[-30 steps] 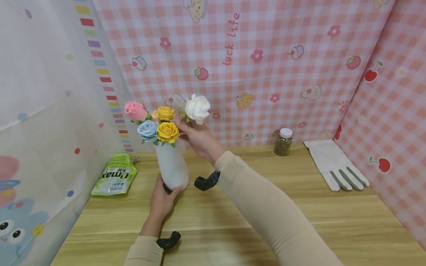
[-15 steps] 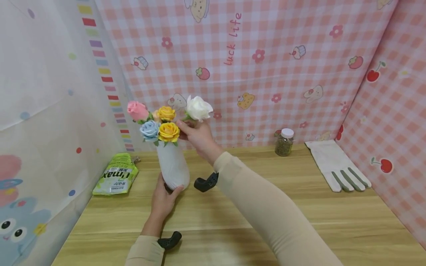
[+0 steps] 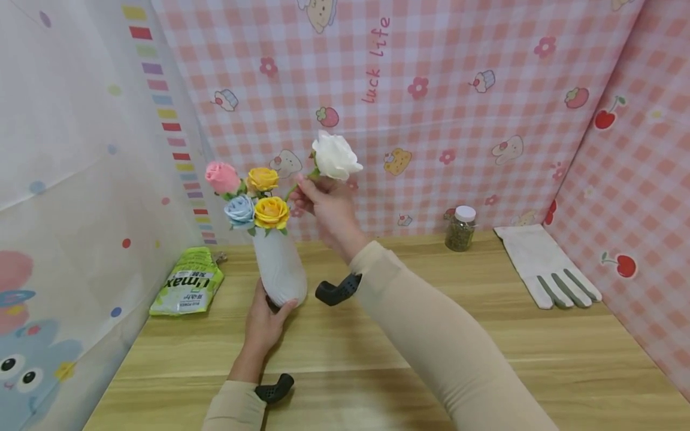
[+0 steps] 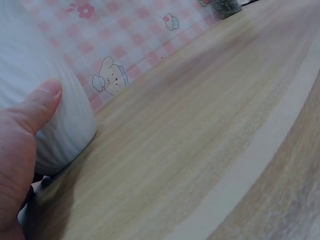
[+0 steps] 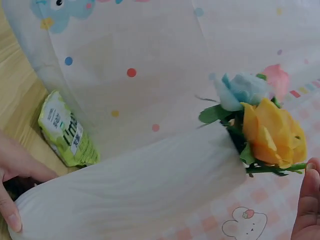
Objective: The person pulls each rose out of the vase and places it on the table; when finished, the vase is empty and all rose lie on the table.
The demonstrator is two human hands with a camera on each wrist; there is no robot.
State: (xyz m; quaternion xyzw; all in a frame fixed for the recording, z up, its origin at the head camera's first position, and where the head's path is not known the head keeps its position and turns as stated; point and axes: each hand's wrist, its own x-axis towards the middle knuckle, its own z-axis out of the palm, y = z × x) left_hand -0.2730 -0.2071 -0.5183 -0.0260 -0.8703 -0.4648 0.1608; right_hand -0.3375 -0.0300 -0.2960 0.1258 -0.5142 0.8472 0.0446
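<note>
A white ribbed vase [image 3: 279, 268] stands on the table, slightly tilted in the head view. My left hand [image 3: 264, 323] grips it low down, the thumb [image 4: 47, 95] pressed along its side. Artificial roses fill its mouth: pink [image 3: 222, 178], light blue [image 3: 239, 211] and two yellow ones [image 3: 272, 212]. Up and to the right of them, my right hand [image 3: 335, 212] pinches the green stem of a white rose [image 3: 336, 157]. In the right wrist view that stem [image 5: 292, 168] runs from the fingertips to the vase's mouth; its lower end is hidden.
A green snack pouch [image 3: 188, 281] lies at the table's left edge. Toward the back right stands a lidded jar [image 3: 460, 229] of dark bits, with a white-and-green glove [image 3: 545, 266] beside it. Patterned cloth [image 3: 415, 120] walls the back and sides.
The right hand has drawn the white rose up and to the right, away from the other roses, and more stem shows. The left hand and the vase have stayed in place.
</note>
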